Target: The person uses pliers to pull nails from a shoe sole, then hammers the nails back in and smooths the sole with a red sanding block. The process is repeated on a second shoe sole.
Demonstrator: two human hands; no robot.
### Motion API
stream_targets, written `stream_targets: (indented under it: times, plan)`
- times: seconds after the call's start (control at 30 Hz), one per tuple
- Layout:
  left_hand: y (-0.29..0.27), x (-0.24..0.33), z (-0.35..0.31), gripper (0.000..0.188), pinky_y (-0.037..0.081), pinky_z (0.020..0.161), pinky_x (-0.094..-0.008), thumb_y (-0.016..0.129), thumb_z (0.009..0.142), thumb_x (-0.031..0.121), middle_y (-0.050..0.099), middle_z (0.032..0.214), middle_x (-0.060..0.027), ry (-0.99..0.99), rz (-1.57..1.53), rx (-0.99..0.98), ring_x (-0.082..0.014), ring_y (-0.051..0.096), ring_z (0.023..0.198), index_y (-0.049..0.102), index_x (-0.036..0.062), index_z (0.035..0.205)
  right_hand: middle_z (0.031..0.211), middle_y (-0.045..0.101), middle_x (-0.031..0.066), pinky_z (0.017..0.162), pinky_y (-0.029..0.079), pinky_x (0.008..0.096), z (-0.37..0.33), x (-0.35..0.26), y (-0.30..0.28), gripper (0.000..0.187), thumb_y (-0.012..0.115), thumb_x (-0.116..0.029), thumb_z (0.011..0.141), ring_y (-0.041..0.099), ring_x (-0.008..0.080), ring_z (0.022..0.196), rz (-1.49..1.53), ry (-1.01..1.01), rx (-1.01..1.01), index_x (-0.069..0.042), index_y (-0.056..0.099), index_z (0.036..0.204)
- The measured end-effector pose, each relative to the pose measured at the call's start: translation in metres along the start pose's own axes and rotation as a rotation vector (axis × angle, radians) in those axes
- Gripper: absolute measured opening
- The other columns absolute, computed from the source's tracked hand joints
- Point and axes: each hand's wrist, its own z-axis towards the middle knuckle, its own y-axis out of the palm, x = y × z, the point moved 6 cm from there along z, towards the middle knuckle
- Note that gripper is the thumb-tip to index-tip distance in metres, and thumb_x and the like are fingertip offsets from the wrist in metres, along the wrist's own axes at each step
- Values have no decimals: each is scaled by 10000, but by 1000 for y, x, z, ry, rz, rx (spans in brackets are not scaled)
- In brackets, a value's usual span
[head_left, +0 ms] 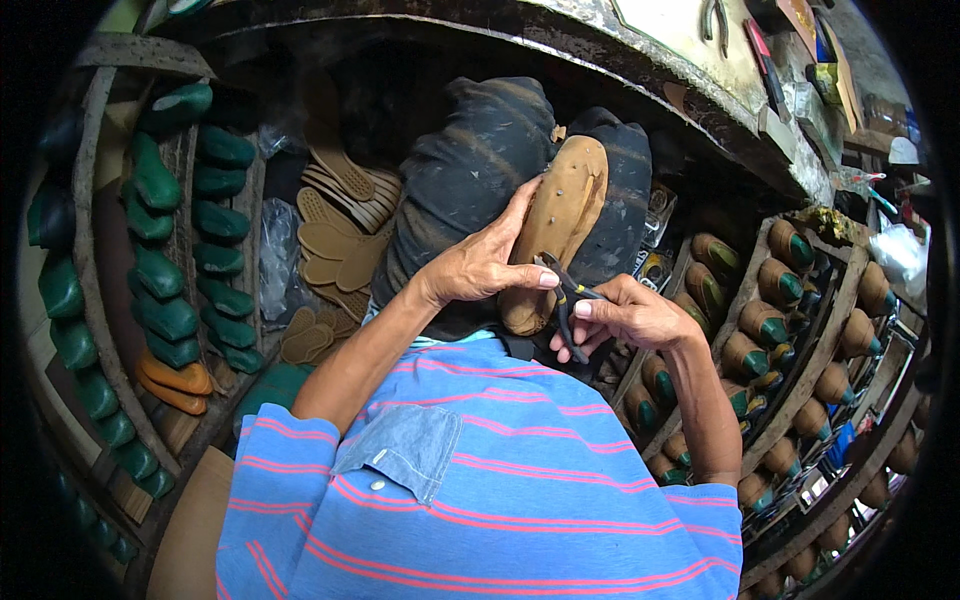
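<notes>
A tan shoe upper on a last [566, 205] lies sole side up across my lap, with small nails dotted over its bottom. My left hand [480, 262] grips it along its left side, the thumb stretched over the sole near the lower end. In my right hand [640, 315] are dark-handled pincers [563, 310]. Their jaws touch the sole just beside my left thumb, and the handles stand apart between my right fingers. Whether the jaws grip a nail is too small to tell.
Racks of green shoe lasts [156, 272] stand on my left, with tan insoles [335, 240] piled beside my leg. On the right, a wooden rack [770, 400] holds several brown shoes on green lasts. A worn workbench [690, 60] edges the far side, bearing tools.
</notes>
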Motion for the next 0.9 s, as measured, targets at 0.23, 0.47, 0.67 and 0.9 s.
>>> stream_targets:
  times: [0.23, 0.47, 0.67, 0.9]
  plan:
    - [0, -1, 2, 1368, 157, 1422, -448, 963, 891, 253, 212, 1856, -224, 17, 28, -12, -307, 201, 1732, -7, 16, 1826, 991, 831, 167, 816, 665, 331, 2, 5, 13, 480, 599, -366, 1211, 836, 248, 957, 107, -75, 58, 21, 734, 961]
    - [0, 3, 9, 1116, 288, 1363, -376, 748, 1072, 588, 401, 1753, -209, -4, -151, 78, -246, 370, 1650, 164, -23, 1802, 828, 709, 176, 597, 566, 376, 26, 47, 37, 583, 538, -478, 1221, 654, 236, 629, 474, -199, -4, -50, 570, 827]
    - [-3, 1, 25, 816, 437, 1287, -350, 429, 1206, 650, 611, 1639, -124, 11, -378, 113, -179, 567, 1499, 491, 1, 1697, 749, 564, 169, 420, 568, 453, 52, 42, 70, 657, 463, -591, 1205, 567, 251, 499, 1090, -312, -663, -41, 548, 856]
    - [-17, 3, 45, 888, 451, 1296, -386, 296, 1198, 716, 618, 1629, -144, -81, 17, 125, -207, 590, 1490, 499, 7, 1692, 1266, 784, 327, 879, 688, 425, 4, 5, 40, 435, 683, -324, 1159, 824, 341, 1074, 75, -470, 262, 86, 749, 1033]
